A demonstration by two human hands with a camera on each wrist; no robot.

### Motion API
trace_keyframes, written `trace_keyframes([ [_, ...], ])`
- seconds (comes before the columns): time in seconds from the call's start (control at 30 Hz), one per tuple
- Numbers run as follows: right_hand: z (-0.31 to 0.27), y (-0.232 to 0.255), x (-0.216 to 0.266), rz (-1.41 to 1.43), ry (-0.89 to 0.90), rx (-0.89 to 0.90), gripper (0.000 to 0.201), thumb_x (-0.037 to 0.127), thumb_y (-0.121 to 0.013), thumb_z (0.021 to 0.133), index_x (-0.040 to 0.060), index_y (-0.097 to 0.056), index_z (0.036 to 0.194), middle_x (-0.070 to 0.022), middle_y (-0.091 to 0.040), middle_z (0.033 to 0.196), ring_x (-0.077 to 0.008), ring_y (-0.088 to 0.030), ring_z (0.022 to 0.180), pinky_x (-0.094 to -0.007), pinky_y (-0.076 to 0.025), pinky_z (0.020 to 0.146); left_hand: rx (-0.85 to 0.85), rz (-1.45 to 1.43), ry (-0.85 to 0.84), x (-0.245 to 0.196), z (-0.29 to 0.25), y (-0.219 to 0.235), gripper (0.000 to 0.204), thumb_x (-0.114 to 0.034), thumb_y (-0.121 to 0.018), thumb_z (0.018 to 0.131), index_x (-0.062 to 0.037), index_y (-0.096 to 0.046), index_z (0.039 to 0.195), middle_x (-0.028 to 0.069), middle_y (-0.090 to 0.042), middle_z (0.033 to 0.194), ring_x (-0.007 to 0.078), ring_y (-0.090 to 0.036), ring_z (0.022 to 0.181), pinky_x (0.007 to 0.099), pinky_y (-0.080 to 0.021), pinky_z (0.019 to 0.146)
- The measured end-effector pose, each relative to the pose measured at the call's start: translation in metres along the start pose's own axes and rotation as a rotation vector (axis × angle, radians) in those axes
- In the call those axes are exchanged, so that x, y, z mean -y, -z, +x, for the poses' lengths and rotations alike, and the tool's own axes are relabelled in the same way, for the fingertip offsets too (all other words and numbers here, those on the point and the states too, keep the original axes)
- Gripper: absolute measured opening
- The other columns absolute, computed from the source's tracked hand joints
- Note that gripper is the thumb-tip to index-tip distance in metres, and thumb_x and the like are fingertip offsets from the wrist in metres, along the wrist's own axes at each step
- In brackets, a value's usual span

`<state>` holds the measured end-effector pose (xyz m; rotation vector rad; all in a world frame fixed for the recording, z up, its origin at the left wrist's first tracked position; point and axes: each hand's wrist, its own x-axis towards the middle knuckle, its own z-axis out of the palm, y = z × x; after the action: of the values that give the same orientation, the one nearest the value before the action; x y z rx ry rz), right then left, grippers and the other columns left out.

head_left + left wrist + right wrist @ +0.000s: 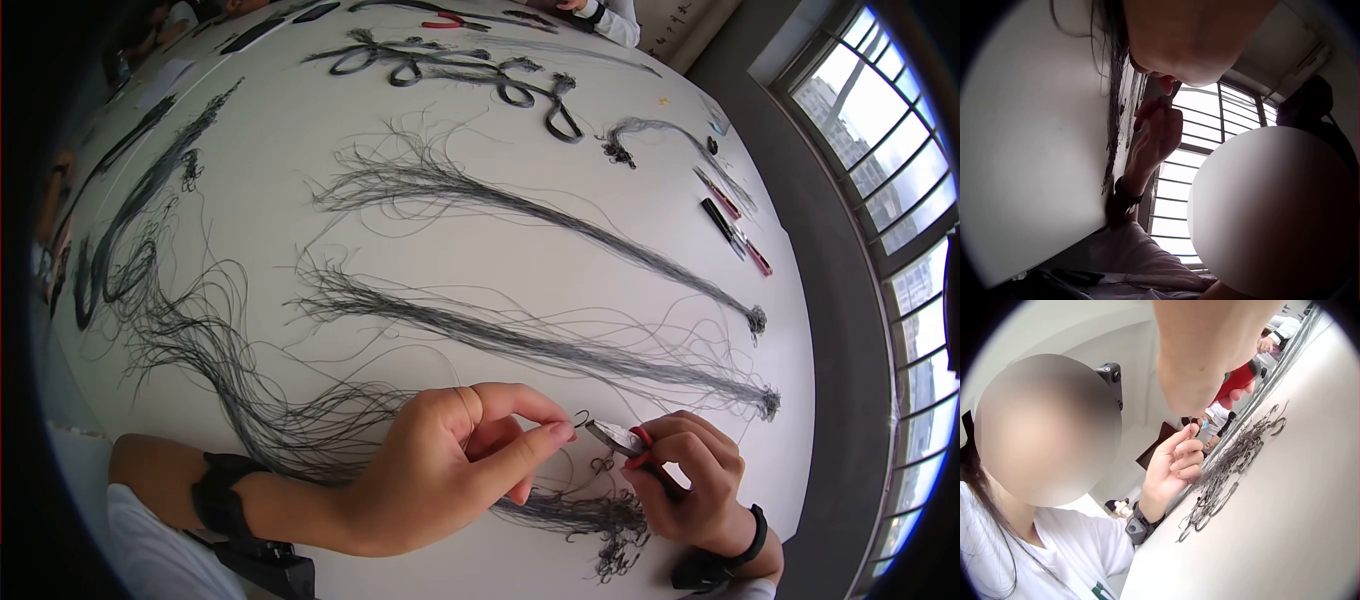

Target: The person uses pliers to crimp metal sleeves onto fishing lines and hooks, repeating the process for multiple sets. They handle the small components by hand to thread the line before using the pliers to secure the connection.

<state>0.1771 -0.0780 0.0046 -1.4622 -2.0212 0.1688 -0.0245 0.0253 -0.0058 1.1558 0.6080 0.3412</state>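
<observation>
In the head view my left hand [430,475] pinches a small dark hook [582,417] between thumb and index finger. My right hand [700,475] grips red-handled pliers [608,436], whose tips are close to the hook; contact cannot be told. Below both hands lies a bundle of dark strands [545,508] with a cluster of hooks [618,550] at its right end. The right wrist view shows the pliers' red handle [1239,378] in my right hand [1200,362], my left hand [1172,464] with pinched fingertips, and the hooks [1235,456] on the table.
Two long strand bundles [600,235] [560,350] cross the white table [500,130] beyond my hands. More strands [160,190] lie at left and looped ones [440,70] at the back. Small tools [722,225] lie at right, near a barred window [880,120]. Other people sit around the table.
</observation>
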Motion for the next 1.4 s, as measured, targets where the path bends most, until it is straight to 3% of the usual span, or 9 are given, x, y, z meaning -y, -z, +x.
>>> trace_keyframes([
  [0.23,-0.001,-0.004,0.001,-0.029,0.052,-0.022,0.025,0.003,-0.074,0.059,0.0010,-0.054,0.073,-0.0106,-0.059,0.074,-0.0223,-0.055,0.057,-0.0290,-0.044,0.048,0.017,-0.034,-0.082,0.006,-0.001,-0.003,0.014,-0.004,-0.051,0.090,0.0037,-0.055,0.100,0.0024,-0.056,0.072,0.0047,-0.051,0.062,0.0174,-0.038,0.054],
  [0.3,0.000,-0.005,0.001,-0.061,0.072,-0.029,0.025,0.004,-0.075,0.058,0.0012,-0.054,0.073,-0.0104,-0.058,0.075,-0.0225,-0.055,0.057,-0.0297,-0.044,0.050,0.016,-0.101,-0.095,0.005,-0.002,-0.006,0.012,-0.010,-0.053,0.090,0.0000,-0.057,0.094,-0.0049,-0.051,0.063,-0.0007,-0.044,0.055,0.0155,-0.034,0.049],
  [0.67,0.001,-0.005,0.007,-0.165,0.027,-0.064,0.034,0.012,-0.078,0.060,0.0042,-0.048,0.072,-0.0113,-0.057,0.076,-0.0252,-0.055,0.063,-0.0333,-0.045,0.055,0.034,0.037,-0.110,0.003,-0.005,-0.003,0.012,-0.006,-0.052,0.090,0.0013,-0.055,0.098,-0.0018,-0.053,0.063,0.0009,-0.042,0.053,0.0174,-0.033,0.047],
  [0.73,0.000,-0.004,0.007,-0.145,0.036,-0.026,0.031,0.004,-0.073,0.057,0.0026,-0.046,0.074,-0.0156,-0.057,0.076,-0.0252,-0.055,0.064,-0.0314,-0.045,0.057,0.023,0.039,-0.100,0.002,-0.005,-0.004,0.011,-0.006,-0.052,0.090,0.0008,-0.055,0.098,-0.0025,-0.053,0.063,0.0001,-0.041,0.052,0.0169,-0.033,0.046],
  [0.87,-0.003,-0.006,0.011,-0.134,0.000,0.013,0.031,0.003,-0.073,0.058,0.0028,-0.046,0.074,-0.0160,-0.057,0.077,-0.0246,-0.056,0.064,-0.0308,-0.045,0.058,-0.041,0.041,-0.091,0.004,-0.005,-0.006,0.009,-0.010,-0.055,0.089,-0.0010,-0.057,0.089,-0.0065,-0.048,0.056,-0.0006,-0.036,0.051,0.0181,-0.029,0.046],
  [1.0,-0.005,-0.017,0.018,-0.082,-0.005,-0.114,0.032,0.002,-0.072,0.056,-0.0005,-0.049,0.078,-0.0155,-0.059,0.078,-0.0213,-0.054,0.060,-0.0289,-0.045,0.055,-0.058,0.050,-0.144,0.009,-0.003,-0.007,0.009,-0.009,-0.056,0.088,-0.0005,-0.057,0.090,-0.0055,-0.048,0.056,0.0000,-0.037,0.051,0.0184,-0.029,0.046],
  [1.1,-0.003,-0.021,0.025,-0.007,-0.163,-0.305,0.035,0.002,-0.071,0.056,-0.0044,-0.053,0.085,-0.0134,-0.059,0.075,-0.0186,-0.053,0.056,-0.0272,-0.044,0.054,-0.070,0.057,-0.183,0.012,-0.003,-0.007,0.009,-0.008,-0.056,0.088,-0.0002,-0.057,0.091,-0.0050,-0.049,0.056,0.0002,-0.037,0.051,0.0184,-0.030,0.046],
  [1.17,0.003,-0.007,0.024,-0.182,-0.067,0.023,0.036,0.003,-0.068,0.057,-0.0063,-0.056,0.090,-0.0110,-0.059,0.070,-0.0170,-0.052,0.055,-0.0266,-0.044,0.051,-0.066,0.053,-0.172,0.012,-0.003,-0.007,0.009,-0.008,-0.056,0.088,-0.0001,-0.058,0.091,-0.0050,-0.049,0.056,0.0002,-0.038,0.051,0.0184,-0.030,0.046],
  [1.4,0.002,-0.007,0.027,-0.148,-0.208,0.050,0.023,0.002,-0.066,0.059,-0.0012,-0.052,0.078,-0.0065,-0.049,0.059,-0.0176,-0.049,0.048,-0.0262,-0.040,0.046,-0.011,0.097,-0.158,0.008,-0.004,-0.007,0.010,-0.010,-0.057,0.087,-0.0003,-0.059,0.091,-0.0055,-0.046,0.054,0.0004,-0.036,0.050,0.0183,-0.029,0.045],
])
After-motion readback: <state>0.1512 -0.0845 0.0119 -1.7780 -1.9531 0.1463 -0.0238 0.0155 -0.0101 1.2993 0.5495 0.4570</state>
